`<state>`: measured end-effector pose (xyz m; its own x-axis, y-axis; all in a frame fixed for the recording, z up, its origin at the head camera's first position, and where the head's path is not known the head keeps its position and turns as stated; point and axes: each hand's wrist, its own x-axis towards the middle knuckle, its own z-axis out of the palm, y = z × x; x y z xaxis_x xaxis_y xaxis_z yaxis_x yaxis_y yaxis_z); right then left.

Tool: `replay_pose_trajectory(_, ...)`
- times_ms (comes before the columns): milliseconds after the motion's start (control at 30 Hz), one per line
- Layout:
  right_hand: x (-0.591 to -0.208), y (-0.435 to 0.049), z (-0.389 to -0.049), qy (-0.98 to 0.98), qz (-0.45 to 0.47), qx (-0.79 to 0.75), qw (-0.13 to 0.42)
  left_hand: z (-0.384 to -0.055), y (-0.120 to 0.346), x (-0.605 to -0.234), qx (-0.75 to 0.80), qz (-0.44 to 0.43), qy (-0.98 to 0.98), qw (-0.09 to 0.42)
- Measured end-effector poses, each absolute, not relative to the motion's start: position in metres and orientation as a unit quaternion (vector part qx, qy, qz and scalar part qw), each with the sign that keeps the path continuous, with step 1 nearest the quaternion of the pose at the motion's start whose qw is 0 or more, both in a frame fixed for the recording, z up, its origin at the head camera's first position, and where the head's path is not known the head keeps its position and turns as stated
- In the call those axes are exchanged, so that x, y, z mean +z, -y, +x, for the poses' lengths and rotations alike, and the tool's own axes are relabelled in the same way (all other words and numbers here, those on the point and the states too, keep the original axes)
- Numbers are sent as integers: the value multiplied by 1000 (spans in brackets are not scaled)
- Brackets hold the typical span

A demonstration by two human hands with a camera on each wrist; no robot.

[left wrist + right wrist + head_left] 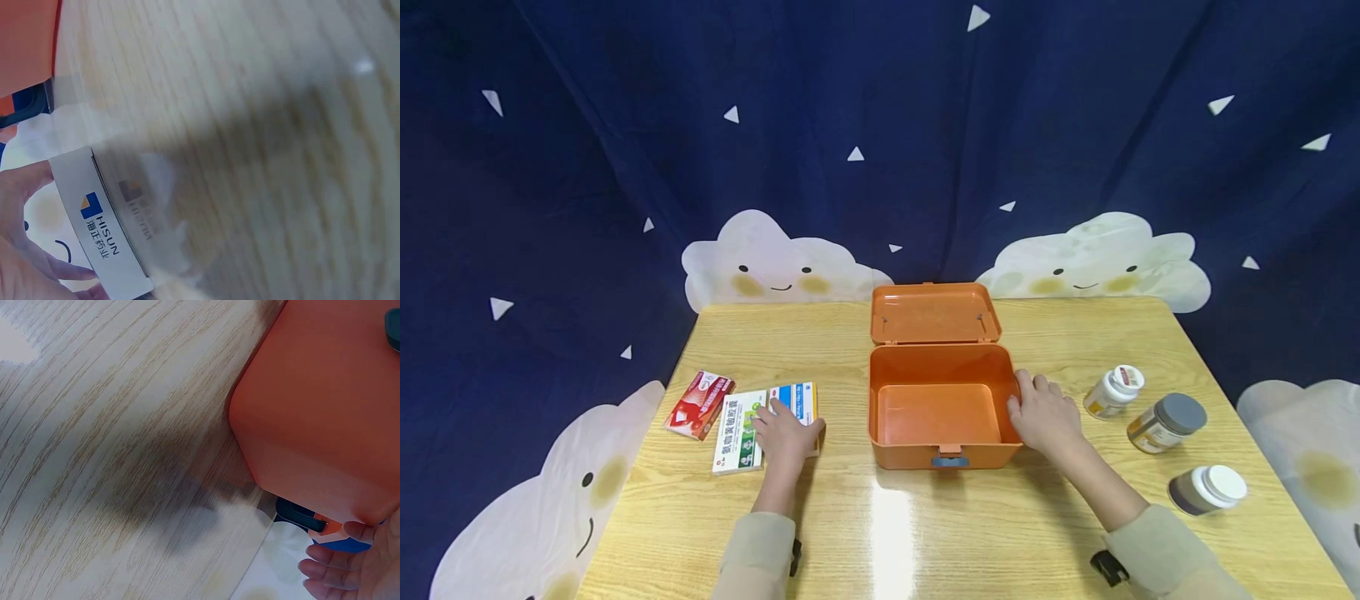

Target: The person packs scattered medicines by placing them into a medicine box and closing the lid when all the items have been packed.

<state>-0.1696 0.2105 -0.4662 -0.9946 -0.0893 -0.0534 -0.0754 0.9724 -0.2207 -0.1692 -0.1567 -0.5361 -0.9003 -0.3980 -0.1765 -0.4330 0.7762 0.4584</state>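
Note:
In the head view my left hand [786, 437] grips a blue-and-white medicine box [806, 400] on the left part of the table. The left wrist view shows the white end of that medicine box, marked HISUN, between my thumb and fingers [72, 271]. Just left of it lies a white-and-green medicine box [730, 437], partly under my hand. My right hand [1047, 414] touches the right wall of an orange storage box [946, 457], its lid tipped back. The right wrist view shows the fingers [325, 556] extended beside the orange wall, holding nothing.
A red medicine box [700, 406] lies at the left. On the right stand or tilt a white bottle [1112, 392], a grey-capped bottle [1167, 423] and a white-capped dark bottle [1207, 490]. A dark blue curtain [850, 100] hangs behind the wooden table [850, 533].

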Motion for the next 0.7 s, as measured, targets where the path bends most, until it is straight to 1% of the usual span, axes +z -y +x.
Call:
replay_pose_trajectory(300, -467, -211, -170, -993, -41, -109, 34, -172, 161, -539, 260, -237, -936, 34)
replay_pose_trajectory(700, -469, -211, -169, -993, -44, -110, 31, -172, 160, -535, 293, -232, -927, 35)
